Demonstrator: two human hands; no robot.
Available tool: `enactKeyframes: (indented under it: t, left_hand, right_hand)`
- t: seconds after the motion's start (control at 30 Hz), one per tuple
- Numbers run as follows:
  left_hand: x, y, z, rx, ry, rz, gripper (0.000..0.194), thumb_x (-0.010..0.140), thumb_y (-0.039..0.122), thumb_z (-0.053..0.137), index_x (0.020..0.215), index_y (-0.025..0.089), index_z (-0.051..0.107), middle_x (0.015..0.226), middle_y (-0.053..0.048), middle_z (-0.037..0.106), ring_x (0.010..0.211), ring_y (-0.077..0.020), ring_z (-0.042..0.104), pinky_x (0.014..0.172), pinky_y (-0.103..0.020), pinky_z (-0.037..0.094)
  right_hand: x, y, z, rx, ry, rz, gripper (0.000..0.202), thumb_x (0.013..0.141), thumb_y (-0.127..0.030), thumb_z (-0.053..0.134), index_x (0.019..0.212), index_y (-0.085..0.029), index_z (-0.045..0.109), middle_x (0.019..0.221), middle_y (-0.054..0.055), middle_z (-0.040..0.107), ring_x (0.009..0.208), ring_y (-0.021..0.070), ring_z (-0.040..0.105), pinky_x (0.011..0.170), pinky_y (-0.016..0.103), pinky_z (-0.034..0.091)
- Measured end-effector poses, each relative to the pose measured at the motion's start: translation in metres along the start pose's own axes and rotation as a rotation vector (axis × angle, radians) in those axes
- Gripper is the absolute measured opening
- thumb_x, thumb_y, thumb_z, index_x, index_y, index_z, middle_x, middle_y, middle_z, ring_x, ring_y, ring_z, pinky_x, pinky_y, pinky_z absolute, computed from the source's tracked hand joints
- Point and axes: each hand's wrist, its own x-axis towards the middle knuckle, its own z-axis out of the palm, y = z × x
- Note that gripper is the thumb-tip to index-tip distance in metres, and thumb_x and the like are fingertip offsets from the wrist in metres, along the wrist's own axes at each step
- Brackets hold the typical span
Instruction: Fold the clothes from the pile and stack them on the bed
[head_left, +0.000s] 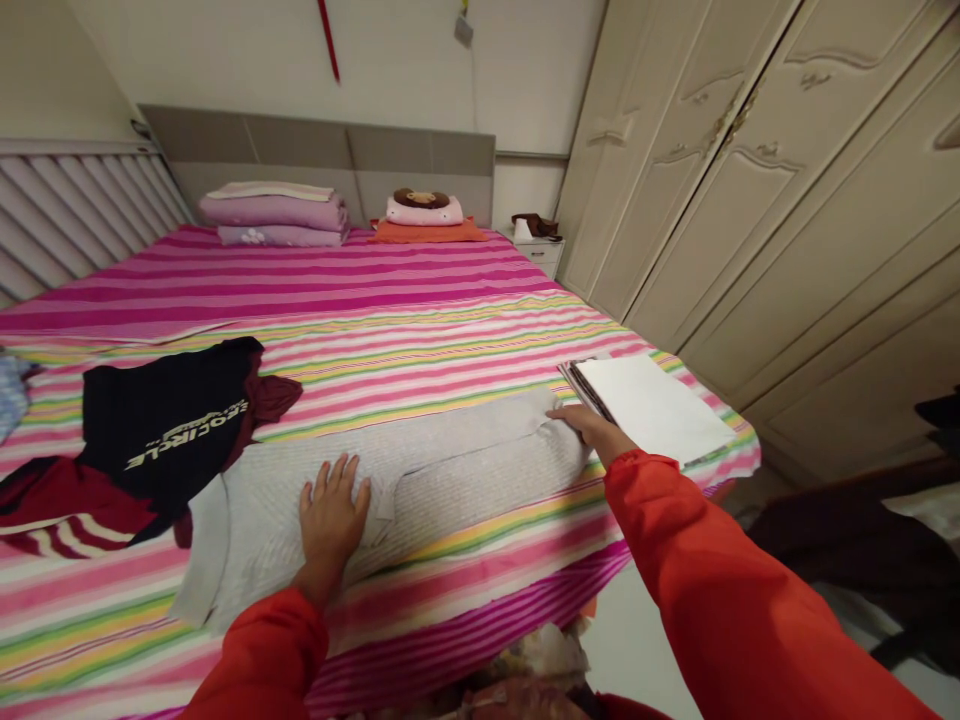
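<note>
Head view gives one readable word: "CIRCLE", in pale capitals slanting across the dark shirt (pixel 169 415) on the left of the bed (pixel 420 355), with a few letters ahead of it that I can't settle and a smaller line too tiny to read. Beside that shirt, a gray ribbed garment (pixel 465 490) lies stretched left to right over the near part of the striped bedding, its wide band at the left end. Both of the person's hands are on it. The left hand (pixel 334 515) rests palm down toward the garment's left part, fingers spread wide and pointing to the far side, gripping nothing. The right hand (pixel 592 432) reaches to the right end, fingers drawn narrow and pointing left at the cloth; whether they pinch it, I cannot tell. Both arms come in from the near side in red sleeves (pixel 690 550), the right one stretched longer. Just beyond the right hand lies a white-topped flat stack (pixel 652 400); folded purple bedding (pixel 277 213) sits at the far left.
</note>
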Motion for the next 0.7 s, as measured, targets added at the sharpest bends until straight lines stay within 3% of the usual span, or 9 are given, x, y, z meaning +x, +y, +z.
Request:
enactKeyframes:
  t: [0.2,0.33,0.4,0.5,0.7]
  left_hand:
    - [-0.001,-0.005,0.009,-0.014,0.048,0.012,0.052,0.096,0.038,0.034,0.138,0.015,0.055,0.146,-0.012,0.052,0.139,-0.0326,0.040,0.114,-0.055,0.026]
    - [-0.002,-0.006,0.009,-0.027,0.052,0.016,0.051,0.096,0.038,0.035,0.137,0.016,0.056,0.147,-0.011,0.052,0.138,-0.0322,0.041,0.114,-0.055,0.027]
    - [-0.002,-0.005,0.007,-0.034,0.047,0.014,0.051,0.095,0.037,0.036,0.137,0.016,0.056,0.146,-0.011,0.052,0.138,-0.0326,0.042,0.114,-0.055,0.027]
    - [-0.002,-0.003,0.005,-0.040,0.048,0.010,0.049,0.095,0.036,0.037,0.136,0.017,0.057,0.146,-0.011,0.053,0.138,-0.0321,0.042,0.114,-0.054,0.028]
    - [-0.003,-0.003,0.008,-0.049,0.057,0.005,0.049,0.096,0.037,0.037,0.136,0.017,0.057,0.146,-0.011,0.053,0.139,-0.0322,0.042,0.114,-0.054,0.028]
  right_hand:
    - [-0.015,-0.052,-0.009,0.164,-0.245,-0.023,0.027,0.083,-0.034,0.064,0.099,-0.014,0.072,0.093,0.009,0.077,0.077,0.0200,0.070,0.073,0.031,0.055]
    - [-0.031,-0.098,0.002,0.213,-0.413,-0.139,0.028,0.080,-0.038,0.068,0.098,-0.017,0.072,0.083,0.003,0.075,0.072,0.0168,0.066,0.066,0.025,0.052]
    - [-0.039,-0.118,0.022,0.181,-0.465,-0.225,0.029,0.080,-0.040,0.068,0.097,-0.017,0.072,0.072,0.000,0.071,0.065,0.0146,0.062,0.061,0.023,0.049]
    - [-0.054,-0.136,0.068,0.092,-0.423,-0.348,0.027,0.083,-0.041,0.062,0.092,-0.017,0.072,0.067,-0.002,0.066,0.064,0.0148,0.060,0.061,0.024,0.047]
    - [-0.092,-0.138,0.165,0.069,-0.361,-0.440,0.029,0.090,-0.028,0.050,0.106,-0.022,0.074,0.100,-0.001,0.075,0.098,0.0195,0.067,0.088,0.029,0.049]
